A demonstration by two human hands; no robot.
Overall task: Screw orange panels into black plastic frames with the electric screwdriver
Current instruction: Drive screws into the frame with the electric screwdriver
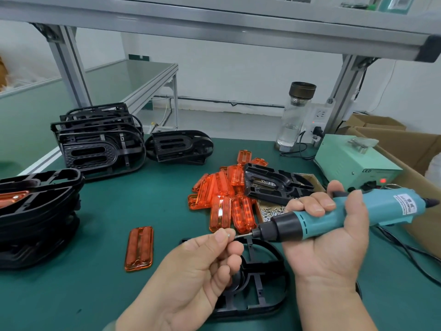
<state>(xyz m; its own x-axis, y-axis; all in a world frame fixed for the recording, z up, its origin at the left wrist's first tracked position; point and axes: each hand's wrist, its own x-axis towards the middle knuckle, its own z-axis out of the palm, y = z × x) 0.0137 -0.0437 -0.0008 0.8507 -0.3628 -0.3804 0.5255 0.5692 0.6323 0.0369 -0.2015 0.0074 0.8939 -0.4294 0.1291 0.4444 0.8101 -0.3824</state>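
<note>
My right hand (pixel 327 237) grips the teal electric screwdriver (pixel 338 215), held level with its bit pointing left. My left hand (pixel 202 263) pinches a small screw (pixel 228 234) between thumb and forefinger at the bit's tip. Beneath both hands a black plastic frame (pixel 260 290) lies flat on the green mat, partly hidden by my hands. A single orange panel (pixel 139 248) lies to its left. A pile of orange panels (pixel 226 199) sits behind it.
Stacks of black frames stand at the far left (pixel 100 142) and the near left (pixel 38 211). One frame (pixel 179 145) lies at centre back, another (pixel 274 185) over a box of screws (pixel 269 211). A green power unit (pixel 355 163), a glass bottle (pixel 294 115) and cardboard boxes (pixel 405 149) stand at the right.
</note>
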